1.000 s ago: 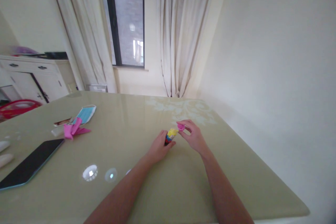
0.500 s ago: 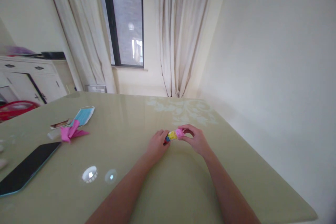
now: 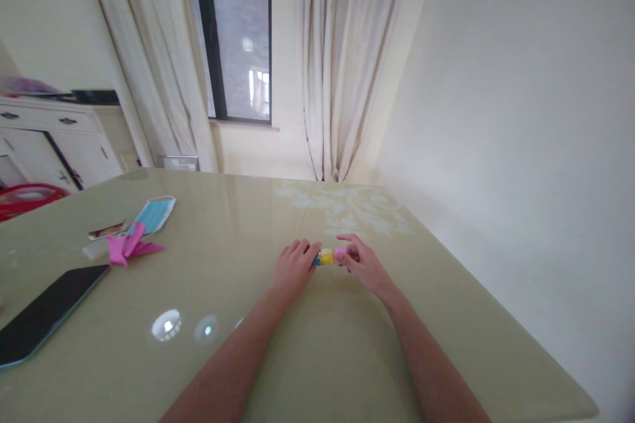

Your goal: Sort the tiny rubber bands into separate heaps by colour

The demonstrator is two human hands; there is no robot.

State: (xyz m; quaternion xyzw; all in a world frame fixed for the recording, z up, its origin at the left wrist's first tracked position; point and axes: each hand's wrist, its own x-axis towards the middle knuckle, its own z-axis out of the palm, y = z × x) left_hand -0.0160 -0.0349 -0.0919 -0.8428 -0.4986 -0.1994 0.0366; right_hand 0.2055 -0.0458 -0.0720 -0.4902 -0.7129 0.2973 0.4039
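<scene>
A small tube (image 3: pixel 326 256) with a yellow and blue body and a pink end lies level between my hands, just over the table. My left hand (image 3: pixel 296 266) is closed around its blue end and hides part of it. The fingers of my right hand (image 3: pixel 364 263) are closed on the pink end (image 3: pixel 340 255), with the index finger stretched out above it. Whether the pink part is a separate cap, I cannot tell.
Toward the left of the glossy table (image 3: pixel 218 225) lie a black phone-like slab (image 3: pixel 52 307), a pink folded-paper piece (image 3: pixel 129 246), a blue face mask (image 3: pixel 155 215) and a small brown-and-white strip (image 3: pixel 106 230). A wall (image 3: pixel 520 145) borders the right side.
The tube has turned from tilted to nearly level. My right hand's fingers have shifted on the pink end, with the index finger now lifted off. The view has moved slightly.
</scene>
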